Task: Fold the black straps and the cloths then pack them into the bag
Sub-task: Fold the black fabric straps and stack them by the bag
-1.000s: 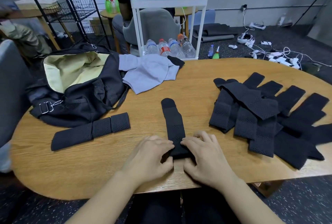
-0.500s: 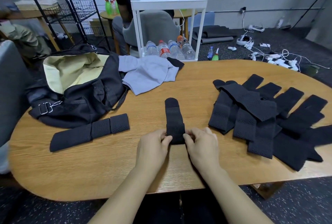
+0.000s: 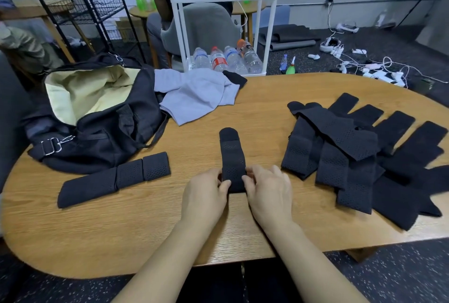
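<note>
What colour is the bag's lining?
Pale cream-yellow lining inside the black bag, in the head view.

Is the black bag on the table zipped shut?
No, the black bag lies open at the table's left end, with its pale yellow lining in plain view.

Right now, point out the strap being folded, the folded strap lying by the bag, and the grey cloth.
strap being folded (image 3: 232, 154), head view, on its perforated middle above the hands.
folded strap by the bag (image 3: 114, 178), head view, on its middle section.
grey cloth (image 3: 194, 96), head view, on its flat centre.
</note>
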`<action>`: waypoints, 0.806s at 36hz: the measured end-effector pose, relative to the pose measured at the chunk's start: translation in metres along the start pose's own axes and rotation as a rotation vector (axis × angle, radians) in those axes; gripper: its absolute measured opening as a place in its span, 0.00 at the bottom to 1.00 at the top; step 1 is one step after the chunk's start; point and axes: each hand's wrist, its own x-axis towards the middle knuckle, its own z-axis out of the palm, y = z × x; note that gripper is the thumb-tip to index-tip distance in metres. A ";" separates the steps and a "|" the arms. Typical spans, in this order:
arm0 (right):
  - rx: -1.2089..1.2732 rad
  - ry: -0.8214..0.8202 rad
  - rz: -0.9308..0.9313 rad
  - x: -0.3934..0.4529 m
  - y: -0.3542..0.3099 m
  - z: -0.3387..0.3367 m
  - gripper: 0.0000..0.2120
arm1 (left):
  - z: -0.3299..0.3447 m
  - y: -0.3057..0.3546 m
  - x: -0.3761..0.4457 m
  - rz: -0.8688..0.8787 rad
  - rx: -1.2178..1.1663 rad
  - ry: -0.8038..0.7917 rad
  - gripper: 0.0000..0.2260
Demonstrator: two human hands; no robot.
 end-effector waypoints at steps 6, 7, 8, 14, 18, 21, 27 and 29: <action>-0.186 -0.002 -0.234 0.001 0.008 0.001 0.12 | 0.007 -0.007 -0.003 0.190 0.065 0.038 0.12; -0.198 -0.012 -0.245 0.001 0.008 0.002 0.12 | 0.010 -0.010 -0.003 0.221 0.080 0.046 0.12; -0.205 -0.017 -0.253 0.001 0.008 0.002 0.13 | 0.013 -0.013 -0.002 0.243 0.098 0.053 0.11; -0.203 -0.011 -0.316 0.003 0.011 0.005 0.09 | 0.013 -0.019 0.003 0.325 0.159 -0.001 0.10; -0.201 -0.069 -0.375 0.005 0.013 0.007 0.07 | -0.001 -0.015 0.005 0.341 0.168 -0.158 0.18; -0.190 -0.105 -0.367 0.002 0.014 0.001 0.08 | -0.011 -0.013 0.002 0.363 0.228 -0.233 0.25; -0.042 -0.265 -0.337 -0.017 0.011 -0.021 0.21 | -0.018 -0.022 -0.013 0.371 0.250 -0.264 0.24; -0.042 -0.281 -0.321 -0.024 0.012 -0.025 0.22 | -0.018 -0.025 -0.021 0.364 0.184 -0.250 0.22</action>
